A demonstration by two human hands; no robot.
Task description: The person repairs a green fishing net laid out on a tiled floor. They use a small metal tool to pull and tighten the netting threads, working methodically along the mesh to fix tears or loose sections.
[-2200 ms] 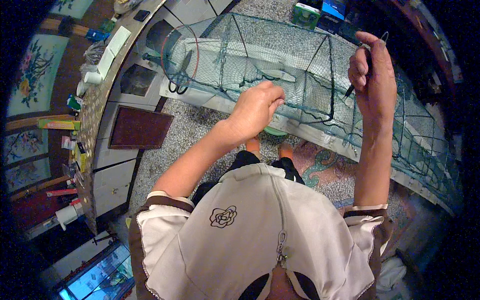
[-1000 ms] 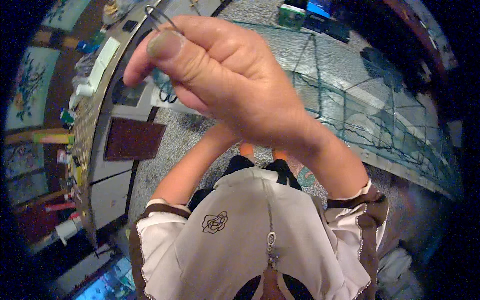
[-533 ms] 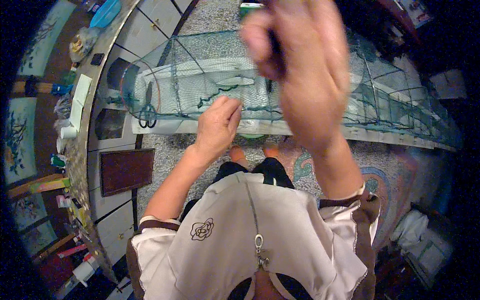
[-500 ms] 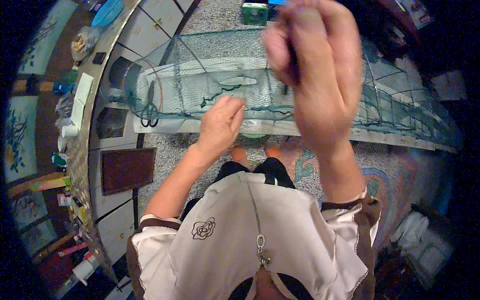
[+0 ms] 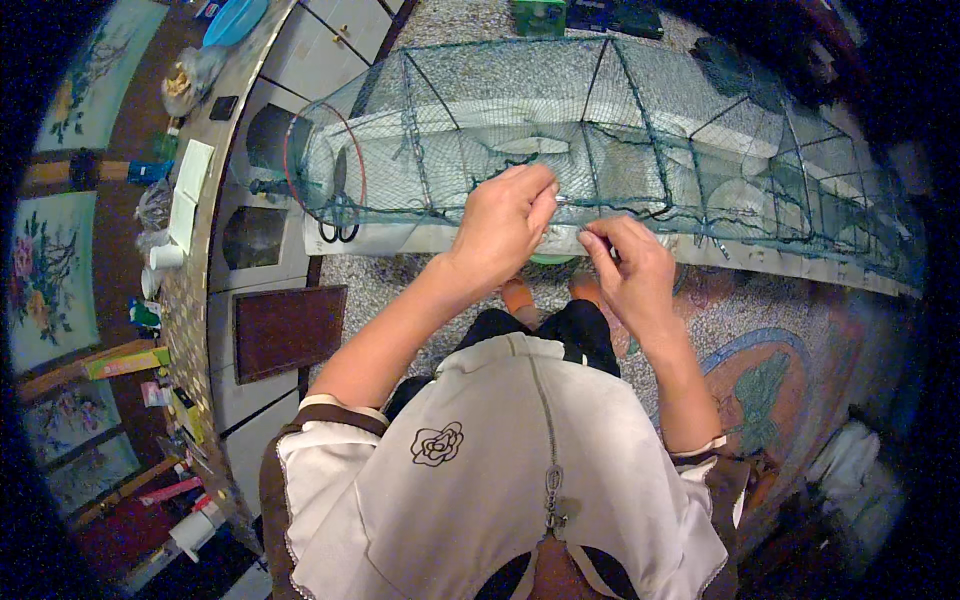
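A long fish trap of green netting [image 5: 500,75] on dark frames stretches across a pale board [image 5: 385,238] in front of me. At its near edge my left hand [image 5: 508,215] is closed in a pinch on the netting's edge. Close by on the right, my right hand [image 5: 637,265] has thumb and forefinger pressed together; whatever they hold is too small to make out. A dark green cord [image 5: 520,160] lies just beyond my left hand, beside a pale elongated piece [image 5: 540,146]. Black-handled scissors [image 5: 340,222] rest by the trap's left end, near a reddish hoop [image 5: 292,150].
Left of me runs a long counter [image 5: 190,320] with a phone [image 5: 223,108], papers [image 5: 193,172], cups and bags. A dark red-brown panel [image 5: 290,333] is beside its cabinets. A green box [image 5: 540,17] stands beyond the trap. My feet are on a pebbled floor [image 5: 385,290].
My right hand has come down from high above the trap to its near edge, beside the left hand. My left hand stays closed at the netting. The whole view has shifted slightly.
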